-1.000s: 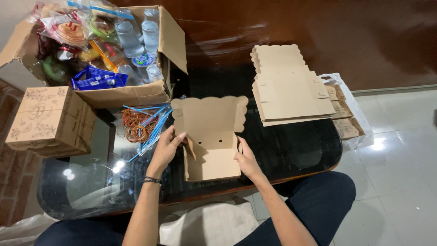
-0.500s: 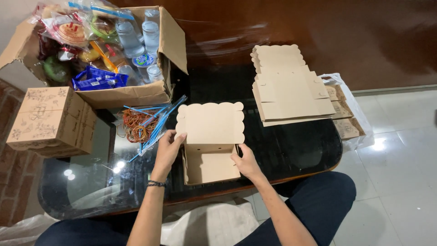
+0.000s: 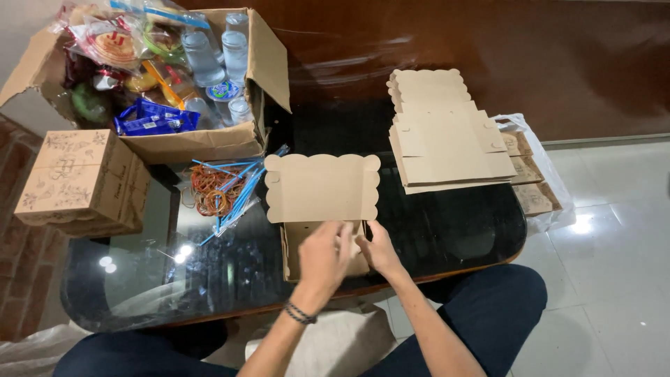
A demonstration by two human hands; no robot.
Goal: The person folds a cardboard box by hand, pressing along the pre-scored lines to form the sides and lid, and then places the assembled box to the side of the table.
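— What is held at the near edge of the desk [image 3: 447, 237]?

— A brown cardboard box [image 3: 322, 202], lid raised, is pinched at its front wall by the left hand [image 3: 324, 257] and the right hand [image 3: 379, 250], fingers pressed together.

— And beyond it?

— Rubber bands [image 3: 211, 195] and blue straws [image 3: 237, 187] are seen to the left, flat cardboard blanks [image 3: 447, 136] to the right, and a carton of snacks [image 3: 167, 77] behind.

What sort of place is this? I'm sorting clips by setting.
Probably a room in a home, used for packing snack boxes: a dark glass-topped table on pale floor tiles, a stack of flat brown cardboard box blanks, and an open cardboard carton of water bottles and snacks.
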